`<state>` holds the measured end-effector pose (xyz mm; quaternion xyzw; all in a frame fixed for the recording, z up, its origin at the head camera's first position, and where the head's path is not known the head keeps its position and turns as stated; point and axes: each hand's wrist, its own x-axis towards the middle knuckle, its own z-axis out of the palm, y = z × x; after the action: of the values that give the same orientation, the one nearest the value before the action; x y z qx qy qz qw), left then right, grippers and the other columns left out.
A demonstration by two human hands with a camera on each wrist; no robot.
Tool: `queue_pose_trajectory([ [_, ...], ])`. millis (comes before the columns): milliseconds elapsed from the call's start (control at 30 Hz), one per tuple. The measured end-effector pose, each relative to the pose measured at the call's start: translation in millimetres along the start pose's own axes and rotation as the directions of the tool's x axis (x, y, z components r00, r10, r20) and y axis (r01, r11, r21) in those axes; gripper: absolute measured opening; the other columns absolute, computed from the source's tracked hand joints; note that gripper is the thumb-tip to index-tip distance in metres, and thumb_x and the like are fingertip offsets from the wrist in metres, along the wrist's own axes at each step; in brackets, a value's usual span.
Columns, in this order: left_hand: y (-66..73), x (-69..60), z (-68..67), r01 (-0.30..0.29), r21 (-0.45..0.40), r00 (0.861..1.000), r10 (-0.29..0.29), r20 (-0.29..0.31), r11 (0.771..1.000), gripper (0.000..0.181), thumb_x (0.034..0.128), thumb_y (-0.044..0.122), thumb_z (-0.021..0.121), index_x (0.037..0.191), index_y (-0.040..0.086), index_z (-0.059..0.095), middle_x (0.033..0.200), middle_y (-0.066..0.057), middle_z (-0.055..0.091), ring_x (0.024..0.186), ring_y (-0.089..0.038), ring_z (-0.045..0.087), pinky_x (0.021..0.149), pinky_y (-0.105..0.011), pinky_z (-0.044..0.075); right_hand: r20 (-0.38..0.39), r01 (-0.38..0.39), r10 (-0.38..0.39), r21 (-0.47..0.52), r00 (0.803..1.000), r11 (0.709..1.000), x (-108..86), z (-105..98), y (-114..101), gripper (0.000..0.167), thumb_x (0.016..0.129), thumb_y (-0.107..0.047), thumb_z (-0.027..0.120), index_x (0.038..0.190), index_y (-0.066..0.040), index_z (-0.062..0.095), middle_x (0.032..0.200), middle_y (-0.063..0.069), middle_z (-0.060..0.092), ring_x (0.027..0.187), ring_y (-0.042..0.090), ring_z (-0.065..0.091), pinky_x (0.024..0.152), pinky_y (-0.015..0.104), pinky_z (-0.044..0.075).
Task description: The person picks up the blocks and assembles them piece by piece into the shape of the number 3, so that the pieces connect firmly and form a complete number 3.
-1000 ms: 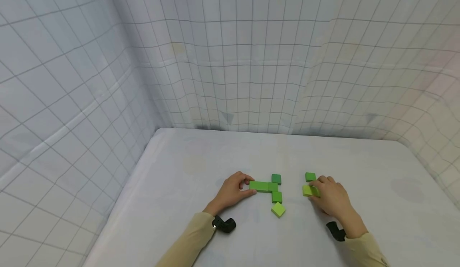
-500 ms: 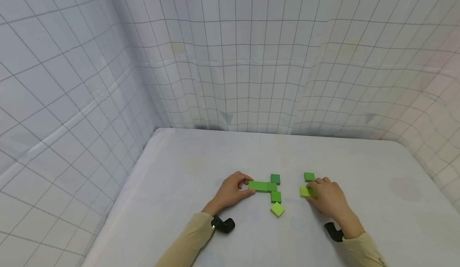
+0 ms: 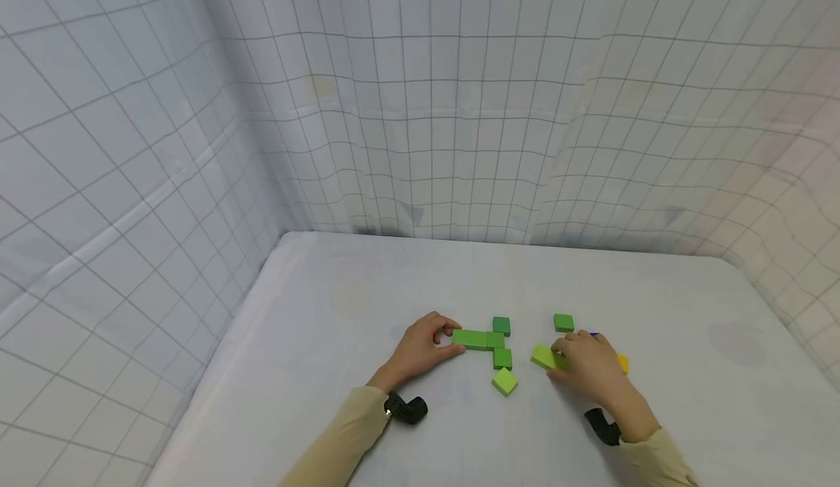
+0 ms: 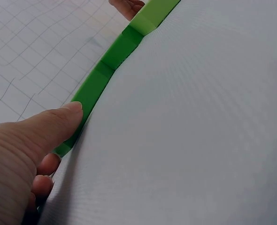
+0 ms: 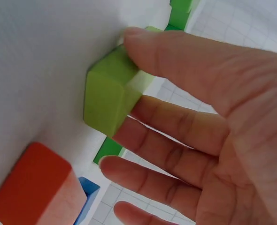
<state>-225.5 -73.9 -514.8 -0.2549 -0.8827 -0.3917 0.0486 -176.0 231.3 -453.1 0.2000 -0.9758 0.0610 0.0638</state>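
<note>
My left hand [image 3: 420,345] holds the left end of a long green block [image 3: 469,339] between thumb and fingers; in the left wrist view its thumb [image 4: 70,115] lies on the block's side. Small green squares stand at the block's right end: a dark green one [image 3: 502,326] above and a green one [image 3: 502,359] below. A lime square block [image 3: 504,381] sits turned cornerwise under them. My right hand [image 3: 587,367] pinches a longer lime block [image 3: 543,356], which lies slanted on the table. In the right wrist view, thumb and fingers grip that lime block [image 5: 101,101].
Behind the right hand lies a green square block [image 3: 564,322]. A yellow block [image 3: 623,363] and a bit of a blue one [image 3: 593,334] show beside that hand. A red block [image 5: 37,187] appears in the right wrist view. A gridded white curtain [image 3: 453,108] hangs behind the table.
My right hand has slid the lime block left and slightly nearer, turning it aslant. Yellow and blue blocks have come into sight beside the hand. The left hand keeps its hold.
</note>
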Motion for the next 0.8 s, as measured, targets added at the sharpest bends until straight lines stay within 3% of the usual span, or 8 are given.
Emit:
queue_pose_trajectory([
  [200,-1.6,0.9,0.5,-0.003,0.011,1.000,0.003,0.003,1.000,0.035,0.0832,0.037,0.074,0.111,0.017,0.067,0.089,0.008,0.054,0.069,-0.006,0.044,0.063,-0.024,0.039,0.092,-0.011,0.007,0.043,0.996,0.999,-2.0,-6,0,0.033,0.062,-0.027,0.088,0.081,-0.009,0.069,0.073,-0.004,0.058,0.074,0.018,0.052,0.075,0.047,0.042],
  [433,-2.6,1.5,0.3,-0.005,0.013,1.000,0.005,0.005,1.000,0.035,0.0830,0.037,0.074,0.111,0.017,0.067,0.089,0.008,0.054,0.069,-0.007,0.044,0.063,-0.024,0.038,0.275,-0.039,-0.014,0.185,0.961,0.982,-3.4,-13,-4,0.034,0.058,-0.026,0.091,0.079,-0.013,0.068,0.068,-0.008,0.050,0.066,0.012,0.043,0.066,0.036,0.037],
  [800,-4.1,2.3,1.2,-0.001,0.009,1.000,0.001,0.006,1.000,0.035,0.0829,0.038,0.074,0.110,0.017,0.067,0.089,0.010,0.053,0.069,-0.006,0.044,0.062,-0.024,0.039,0.316,-0.059,-0.008,0.200,0.949,0.978,-8.2,-15,-5,0.037,0.055,-0.017,0.091,0.070,-0.016,0.057,0.063,-0.007,0.047,0.062,0.013,0.041,0.067,0.038,0.032],
])
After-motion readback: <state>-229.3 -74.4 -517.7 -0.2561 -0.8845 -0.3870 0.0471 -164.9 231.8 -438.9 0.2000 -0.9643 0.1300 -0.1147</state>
